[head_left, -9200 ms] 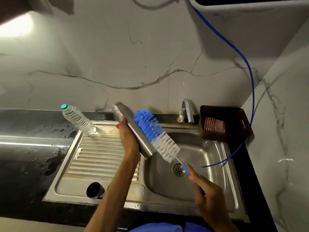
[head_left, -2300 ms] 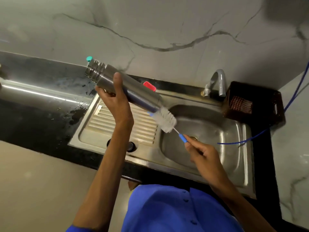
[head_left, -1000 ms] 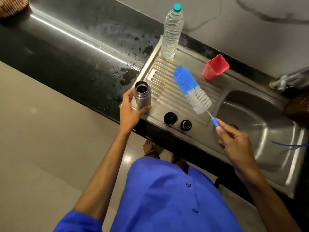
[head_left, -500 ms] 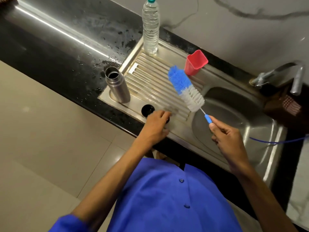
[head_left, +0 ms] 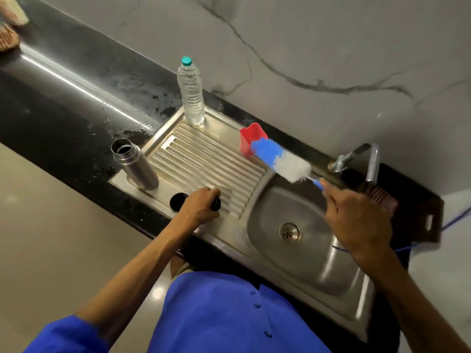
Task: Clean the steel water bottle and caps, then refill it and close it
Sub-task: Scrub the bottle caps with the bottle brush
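The steel water bottle stands upright and uncapped on the left corner of the sink's drainboard. One black cap lies on the drainboard's front edge. My left hand curls round a second black cap just right of it. My right hand holds the blue handle of a bottle brush over the basin, its blue and white bristles pointing toward the red cup.
A clear plastic bottle with a teal cap stands at the drainboard's back corner. The tap is behind the basin, a dark basket at its right. Black wet countertop stretches left. A blue hose runs at right.
I set the steel bottle down on the drainboard and took my left hand off it. That hand moved right onto a black cap. The brush swung right, toward the tap.
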A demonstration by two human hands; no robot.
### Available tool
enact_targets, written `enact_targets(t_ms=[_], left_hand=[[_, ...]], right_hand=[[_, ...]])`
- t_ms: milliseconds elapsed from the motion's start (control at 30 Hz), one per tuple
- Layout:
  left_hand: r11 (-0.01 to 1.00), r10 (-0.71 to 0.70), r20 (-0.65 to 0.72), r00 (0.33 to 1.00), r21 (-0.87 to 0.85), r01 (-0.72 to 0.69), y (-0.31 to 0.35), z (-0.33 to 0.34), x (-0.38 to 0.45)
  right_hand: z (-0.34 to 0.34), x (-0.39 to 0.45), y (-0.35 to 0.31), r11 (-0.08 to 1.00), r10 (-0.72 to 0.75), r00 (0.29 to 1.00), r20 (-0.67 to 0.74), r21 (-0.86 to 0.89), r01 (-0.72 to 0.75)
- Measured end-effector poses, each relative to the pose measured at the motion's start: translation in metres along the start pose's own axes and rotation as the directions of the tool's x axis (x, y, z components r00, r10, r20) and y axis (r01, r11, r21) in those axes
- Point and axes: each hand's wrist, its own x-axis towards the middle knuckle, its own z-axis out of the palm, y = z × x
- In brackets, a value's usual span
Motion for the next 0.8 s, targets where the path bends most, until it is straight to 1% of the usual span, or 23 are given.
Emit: enact_targets(t_ms=[67,133,200,267,300,367,433,467,567,633,800], left_hand=[[0.992,-0.03,-0.099,0.995,-0.122,0.018,0.005,-0.014,0.007],[0.982,-0.066,-0.14,0.988,-0.187,0.039,0.007,-0.026,0.012],[0.963,-0.098,-0.134,0.986,-0.261,0.06,0.008,-0.033,0.014],[0.93,-0.138,-0.117,0.984,-0.356,0.088,0.007,-0.036,0.011],[0.916,-0.154,-0.11,0.982,-0.388,0.101,0.006,-0.036,0.008],[0.909,-0.178,-0.109,0.978,-0.398,0.121,0.002,-0.036,0.002],[0.909,-0.182,-0.101,0.978,-0.396,0.129,0.0,-0.035,-0.007],[0.896,-0.192,-0.092,0.977,-0.422,0.137,0.0,-0.036,-0.011],[0.823,-0.243,-0.066,0.968,-0.542,0.17,0.004,-0.042,-0.024],[0.809,-0.255,-0.064,0.965,-0.561,0.177,0.007,-0.043,-0.029],[0.748,-0.285,-0.053,0.957,-0.636,0.188,0.005,-0.038,-0.037]], right_hand=[[-0.006,0.028,0.007,0.998,-0.045,0.997,-0.071,-0.054,0.041],[-0.007,0.057,0.007,0.988,-0.098,0.991,-0.094,-0.124,0.086],[-0.011,0.085,-0.001,0.973,-0.178,0.984,-0.025,-0.156,0.172],[-0.016,0.112,-0.009,0.956,-0.231,0.968,0.097,-0.16,0.245],[-0.019,0.125,-0.014,0.94,-0.247,0.956,0.156,-0.198,0.276],[-0.024,0.149,-0.027,0.884,-0.289,0.927,0.24,-0.305,0.355],[-0.024,0.166,-0.042,0.832,-0.32,0.904,0.284,-0.372,0.412],[-0.019,0.174,-0.048,0.809,-0.342,0.893,0.293,-0.393,0.438],[-0.004,0.195,-0.068,0.747,-0.385,0.853,0.353,-0.424,0.512],[-0.002,0.206,-0.072,0.751,-0.383,0.854,0.352,-0.419,0.51],[-0.016,0.225,-0.049,0.799,-0.34,0.905,0.257,-0.429,0.422]])
